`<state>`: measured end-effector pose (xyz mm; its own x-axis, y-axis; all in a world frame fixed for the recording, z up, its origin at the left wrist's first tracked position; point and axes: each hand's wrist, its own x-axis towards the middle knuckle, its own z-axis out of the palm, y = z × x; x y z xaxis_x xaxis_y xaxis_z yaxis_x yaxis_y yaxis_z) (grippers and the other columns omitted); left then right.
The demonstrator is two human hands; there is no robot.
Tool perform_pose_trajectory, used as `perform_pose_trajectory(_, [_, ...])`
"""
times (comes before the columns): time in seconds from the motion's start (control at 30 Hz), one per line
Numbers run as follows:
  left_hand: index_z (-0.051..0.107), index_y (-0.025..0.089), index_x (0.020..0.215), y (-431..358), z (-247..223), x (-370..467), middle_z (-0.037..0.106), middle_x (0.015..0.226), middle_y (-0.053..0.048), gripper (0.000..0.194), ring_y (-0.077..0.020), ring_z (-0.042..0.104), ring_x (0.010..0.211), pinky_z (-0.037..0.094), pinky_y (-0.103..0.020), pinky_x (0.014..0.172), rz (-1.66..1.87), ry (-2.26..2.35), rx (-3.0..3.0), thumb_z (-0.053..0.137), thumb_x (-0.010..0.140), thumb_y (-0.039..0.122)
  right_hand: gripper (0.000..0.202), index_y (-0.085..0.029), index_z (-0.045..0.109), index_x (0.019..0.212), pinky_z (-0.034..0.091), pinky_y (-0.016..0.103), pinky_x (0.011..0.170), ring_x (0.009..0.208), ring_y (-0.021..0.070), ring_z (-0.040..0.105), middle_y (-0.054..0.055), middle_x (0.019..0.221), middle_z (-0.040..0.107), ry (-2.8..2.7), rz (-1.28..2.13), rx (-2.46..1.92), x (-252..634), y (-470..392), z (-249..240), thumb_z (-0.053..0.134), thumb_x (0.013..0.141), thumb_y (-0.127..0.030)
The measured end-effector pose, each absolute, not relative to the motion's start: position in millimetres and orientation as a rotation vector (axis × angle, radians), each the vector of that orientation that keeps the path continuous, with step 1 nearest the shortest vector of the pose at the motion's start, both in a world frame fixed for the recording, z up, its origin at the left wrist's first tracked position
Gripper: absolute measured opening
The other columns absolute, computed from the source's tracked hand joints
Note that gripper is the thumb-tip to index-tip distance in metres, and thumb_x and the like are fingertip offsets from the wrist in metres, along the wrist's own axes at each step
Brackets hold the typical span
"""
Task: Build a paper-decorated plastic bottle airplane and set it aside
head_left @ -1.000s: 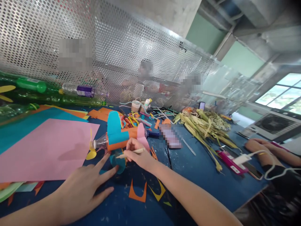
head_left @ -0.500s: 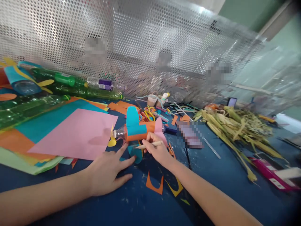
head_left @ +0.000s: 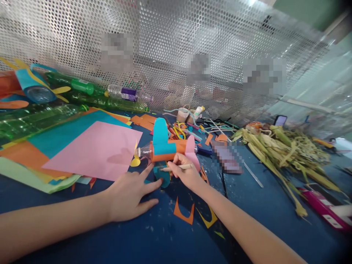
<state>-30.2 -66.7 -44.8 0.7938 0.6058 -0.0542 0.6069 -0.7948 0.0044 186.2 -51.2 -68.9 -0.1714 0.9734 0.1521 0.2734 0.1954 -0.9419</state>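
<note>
My right hand point(head_left: 184, 172) pinches a pale wooden pencil point(head_left: 180, 167), its tip over a blue paper piece point(head_left: 162, 178). My left hand point(head_left: 132, 194) lies on the table with its fingers spread, the fingertips at the left edge of that blue piece. Just beyond both hands lies a plastic bottle wrapped in orange paper point(head_left: 162, 157), with a blue paper wing point(head_left: 160, 134) standing up and pink paper pieces point(head_left: 191, 152) at its right end. A yellow paper propeller point(head_left: 135, 159) is at its neck.
Coloured paper sheets, pink on top point(head_left: 99, 150), lie at left, below green bottles point(head_left: 49, 117). Orange offcuts point(head_left: 183, 216) lie in front. To the right are a phone point(head_left: 227, 157), dried husks point(head_left: 277, 154) and a magenta object point(head_left: 321, 209). A perforated metal screen point(head_left: 165, 44) stands behind.
The whole view has shifted slightly, so things sit a little further right and higher. Both hands keep nearly the same places at the blue paper; the pencil is still held.
</note>
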Motion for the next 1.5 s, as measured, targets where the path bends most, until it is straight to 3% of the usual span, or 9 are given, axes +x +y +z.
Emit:
perform_pose_trajectory(0.57, [0.041,0.035,0.132,-67.3,-46.0,-31.0,0.035,0.140,-0.018,0.049,-0.0278,0.063,0.079,0.051,-0.046,0.065,-0.046,1.003,2.961,0.026,0.089,0.054,0.028,-0.022,0.037,0.068,0.045,0.024,0.055,0.045,0.0090,0.049,-0.010,0.046,0.040,-1.617,1.070,-1.179,187.0,-51.4,-69.4,0.052,0.085,-0.037])
perform_pose_trajectory(0.8, [0.038,0.037,0.133,-67.2,-46.1,-31.4,0.033,0.141,-0.015,0.050,-0.0275,0.062,0.082,0.050,-0.046,0.069,-0.055,1.017,2.933,0.027,0.088,0.055,0.029,-0.022,0.037,0.067,0.041,0.021,0.050,0.050,0.0113,0.056,-0.008,0.046,0.042,-1.593,1.005,-1.235,187.4,-51.4,-70.8,0.052,0.085,-0.039])
perform_pose_trajectory(1.1, [0.042,0.035,0.131,-66.6,-45.9,-30.7,0.033,0.141,-0.018,0.049,-0.0275,0.063,0.078,0.050,-0.046,0.066,-0.045,1.004,2.956,0.027,0.088,0.054,0.030,-0.022,0.036,0.066,0.042,0.022,0.050,0.045,0.0090,0.049,-0.009,0.046,0.041,-1.629,1.039,-1.219,186.2,-52.7,-67.0,0.052,0.084,-0.040])
perform_pose_trajectory(1.5, [0.038,0.037,0.133,-67.0,-45.7,-29.9,0.034,0.141,-0.016,0.049,-0.0273,0.063,0.080,0.050,-0.046,0.067,-0.062,1.022,2.933,0.028,0.088,0.055,0.028,-0.022,0.037,0.067,0.041,0.021,0.050,0.051,0.0112,0.057,-0.009,0.047,0.042,-1.588,1.002,-1.257,187.1,-51.4,-70.5,0.051,0.085,-0.037])
